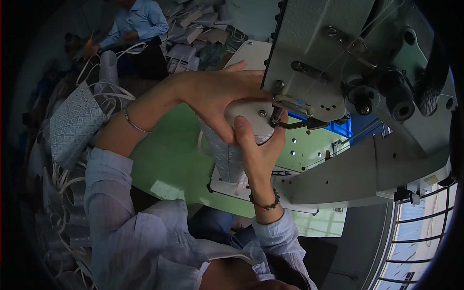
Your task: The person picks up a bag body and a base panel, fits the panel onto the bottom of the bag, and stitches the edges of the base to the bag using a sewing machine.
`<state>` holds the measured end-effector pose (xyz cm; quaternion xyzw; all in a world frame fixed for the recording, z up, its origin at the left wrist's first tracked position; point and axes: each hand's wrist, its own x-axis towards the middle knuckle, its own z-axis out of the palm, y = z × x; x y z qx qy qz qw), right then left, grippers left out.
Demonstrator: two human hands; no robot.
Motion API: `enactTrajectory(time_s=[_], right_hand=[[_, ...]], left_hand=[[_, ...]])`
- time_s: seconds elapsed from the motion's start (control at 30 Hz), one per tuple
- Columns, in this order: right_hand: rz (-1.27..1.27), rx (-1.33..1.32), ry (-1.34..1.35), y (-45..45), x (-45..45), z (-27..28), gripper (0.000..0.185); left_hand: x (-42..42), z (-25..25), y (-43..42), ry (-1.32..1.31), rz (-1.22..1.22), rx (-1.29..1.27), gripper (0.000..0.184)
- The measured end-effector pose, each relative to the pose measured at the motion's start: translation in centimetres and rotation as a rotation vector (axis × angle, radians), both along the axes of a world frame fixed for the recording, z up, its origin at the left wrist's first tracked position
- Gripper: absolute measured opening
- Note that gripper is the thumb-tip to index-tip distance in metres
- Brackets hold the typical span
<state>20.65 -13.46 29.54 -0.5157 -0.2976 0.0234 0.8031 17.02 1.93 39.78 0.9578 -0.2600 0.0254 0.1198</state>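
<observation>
A grey patterned bag (227, 157) with a pale, rounded end panel (249, 116) is held at the sewing machine's needle area (275, 116). A metal stud shows on the panel. My left hand (212, 96) curves over the far and left side of the bag, with some fingers hidden behind the machine head. From the near side, my right hand (261, 150) grips the bag, its thumb pressed on the panel edge and its other fingers beside the presser foot.
The machine head (328, 63) fills the upper right, above a green table (164, 145). White-handled patterned bags (77, 121) hang or lie at the left. Farther back, a person in a blue shirt (140, 21) sits by piled bags (198, 29). A barred window (420, 232) is lower right.
</observation>
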Motion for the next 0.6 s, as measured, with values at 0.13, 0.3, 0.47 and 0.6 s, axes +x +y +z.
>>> enactTrajectory(time_s=[0.13, 0.3, 0.47, 0.6], right_hand=[[-0.004, -0.026, 0.005, -0.2, 0.1, 0.2, 0.054], [0.01, -0.042, 0.002, -0.2, 0.3, 0.1, 0.051], [0.089, -0.07, 0.033, -0.9, 0.5, 0.8, 0.05], [0.167, -0.094, 0.065, -1.1, 0.9, 1.0, 0.05]], left_hand=[[0.0, 0.1, -0.1, 0.075, 0.071, -0.008, 0.091], [-0.1, -0.2, 0.0, 0.024, 0.026, -0.028, 0.088], [-0.5, -0.7, -0.3, -0.022, 0.054, -0.054, 0.086], [-0.6, -0.9, -0.7, -0.009, 0.083, -0.06, 0.086]])
